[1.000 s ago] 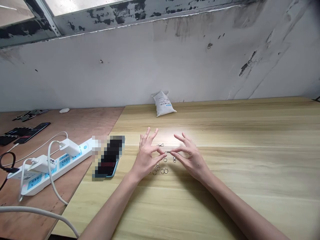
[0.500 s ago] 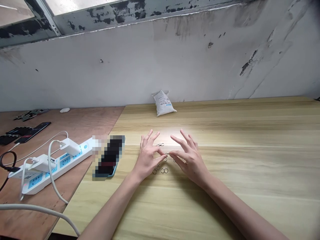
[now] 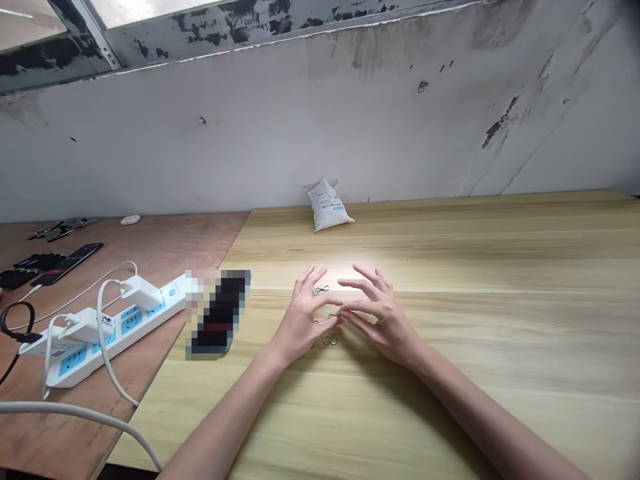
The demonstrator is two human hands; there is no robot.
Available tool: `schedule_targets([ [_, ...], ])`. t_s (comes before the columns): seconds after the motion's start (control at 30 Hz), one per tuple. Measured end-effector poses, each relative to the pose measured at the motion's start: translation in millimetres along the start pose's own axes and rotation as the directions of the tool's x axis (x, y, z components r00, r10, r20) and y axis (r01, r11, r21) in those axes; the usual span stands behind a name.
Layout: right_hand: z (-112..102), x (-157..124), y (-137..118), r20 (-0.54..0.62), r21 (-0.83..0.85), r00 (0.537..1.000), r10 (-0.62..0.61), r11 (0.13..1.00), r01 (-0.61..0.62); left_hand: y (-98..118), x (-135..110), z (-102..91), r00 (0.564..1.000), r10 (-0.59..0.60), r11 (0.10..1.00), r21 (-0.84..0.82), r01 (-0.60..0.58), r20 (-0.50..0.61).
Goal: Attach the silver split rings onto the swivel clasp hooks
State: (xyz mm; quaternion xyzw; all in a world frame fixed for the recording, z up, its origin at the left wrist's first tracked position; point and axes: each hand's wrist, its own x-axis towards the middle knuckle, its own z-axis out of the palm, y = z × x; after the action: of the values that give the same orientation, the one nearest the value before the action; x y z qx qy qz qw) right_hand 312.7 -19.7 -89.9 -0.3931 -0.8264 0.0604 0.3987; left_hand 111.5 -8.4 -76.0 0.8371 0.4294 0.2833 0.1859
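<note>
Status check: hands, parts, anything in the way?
Left hand, right hand: fingertips meeting over small metal rings, grip unclear. Swivel clasp ahead of them. Power strip off left.

The small rings (image 3: 329, 341) were silver. The desk (image 3: 450, 320) was pale yellow wood with long, darker streaks of grain, and the table (image 3: 150, 247) beside it was plain reddish brown. The wall (image 3: 350, 133) was off-white, blotched and smeared with black. The power strip (image 3: 113, 353) was white with blue socket panels (image 3: 73, 360), and the white bag (image 3: 327, 207) had a blue label (image 3: 338, 208).
</note>
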Motion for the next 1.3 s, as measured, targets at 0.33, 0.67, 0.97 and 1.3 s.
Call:
schedule_targets([
  [0.33, -11.2, 3.5, 3.2, 0.064, 0.065, 0.998, 0.007, 0.998, -0.011, -2.8, 1.9, -7.6, 0.998, 0.062, 0.997, -0.052, -0.061, 0.016],
  [0.67, -9.9, 1.1, 11.1, 0.054, -0.092, 0.997, -0.061, 0.994, 0.066, -3.8, 4.5, -20.5, 0.997, 0.024, 0.998, -0.066, -0.019, 0.076],
  [0.97, -5.6, 4.5, -8.5, 0.044, -0.346, 0.99, -0.137, 0.927, 0.144, -3.2, 5.1, -9.7, 0.983, -0.179, 0.973, -0.16, 0.169, -0.05],
  [1.3, -13.0, 5.2, -1.9, 0.084, -0.378, 0.987, -0.139, 0.912, 0.16, -7.0, 3.0, -13.8, 0.996, 0.08, 0.988, 0.127, -0.084, 0.033],
])
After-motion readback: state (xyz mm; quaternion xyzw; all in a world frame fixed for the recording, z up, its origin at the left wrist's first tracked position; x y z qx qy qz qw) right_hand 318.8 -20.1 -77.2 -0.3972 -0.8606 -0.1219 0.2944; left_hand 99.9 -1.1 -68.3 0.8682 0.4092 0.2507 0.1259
